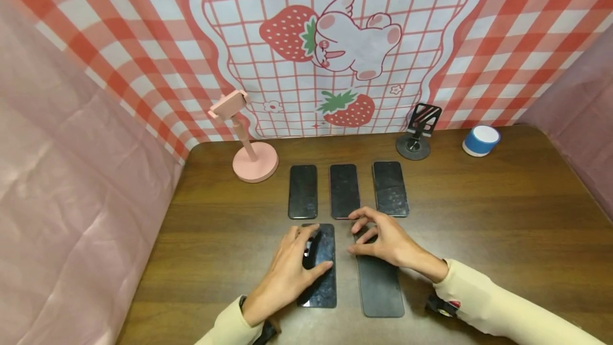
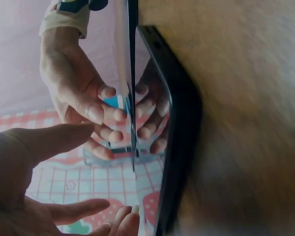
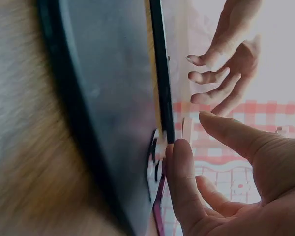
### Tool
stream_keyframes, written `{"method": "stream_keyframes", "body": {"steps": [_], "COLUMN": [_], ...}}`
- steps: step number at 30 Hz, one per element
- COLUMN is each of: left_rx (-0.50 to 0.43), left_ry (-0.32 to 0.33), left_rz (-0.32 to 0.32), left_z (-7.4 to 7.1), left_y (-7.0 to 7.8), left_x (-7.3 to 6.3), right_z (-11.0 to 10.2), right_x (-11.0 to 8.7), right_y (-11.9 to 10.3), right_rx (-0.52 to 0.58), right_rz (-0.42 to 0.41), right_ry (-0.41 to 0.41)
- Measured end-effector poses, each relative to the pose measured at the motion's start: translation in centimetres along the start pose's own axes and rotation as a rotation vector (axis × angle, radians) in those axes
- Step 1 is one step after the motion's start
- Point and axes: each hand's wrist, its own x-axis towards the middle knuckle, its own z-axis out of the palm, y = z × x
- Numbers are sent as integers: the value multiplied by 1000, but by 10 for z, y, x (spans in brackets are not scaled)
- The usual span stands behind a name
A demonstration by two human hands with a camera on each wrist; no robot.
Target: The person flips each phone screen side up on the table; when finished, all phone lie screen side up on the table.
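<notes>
Two phones lie in the front row on the table. My left hand (image 1: 287,273) is over the left one, a glossy black phone (image 1: 325,286) that shows a mirror image of the hand. Its fingers are spread and loosely bent, with no grip showing; in the left wrist view the fingers stand apart from the phone (image 2: 184,118). Over the upper end of the matte dark grey phone (image 1: 380,292) hovers my right hand (image 1: 388,241), fingers bent and thumb apart. In the right wrist view nothing is pinched between the fingers; whether a fingertip touches the phone is unclear.
Behind them three more phones lie in a row: left (image 1: 303,190), middle (image 1: 345,190) and right (image 1: 390,188). Farther back stand a pink phone stand (image 1: 256,161), a black phone stand (image 1: 414,145) and a blue and white round object (image 1: 480,141). A strawberry-print cloth (image 1: 297,95) hangs behind.
</notes>
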Motion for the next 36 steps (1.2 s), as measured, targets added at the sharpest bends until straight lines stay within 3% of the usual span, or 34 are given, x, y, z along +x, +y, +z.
{"method": "stream_keyframes", "body": {"steps": [17,31,36], "left_rx": [35,128,193], "left_ry": [-108,-220,-225], "left_rz": [165,112,104], "left_z": [30,53,60], "left_y": [33,59,68], "left_x": [12,19,18], "right_z": [-24,-33,-33], "right_x": [-16,-26,-28], "right_y": [17,26,28], "right_rx": [-171,-228,-208], "right_rz": [33,102,128], "right_ry": [134,181,183]}}
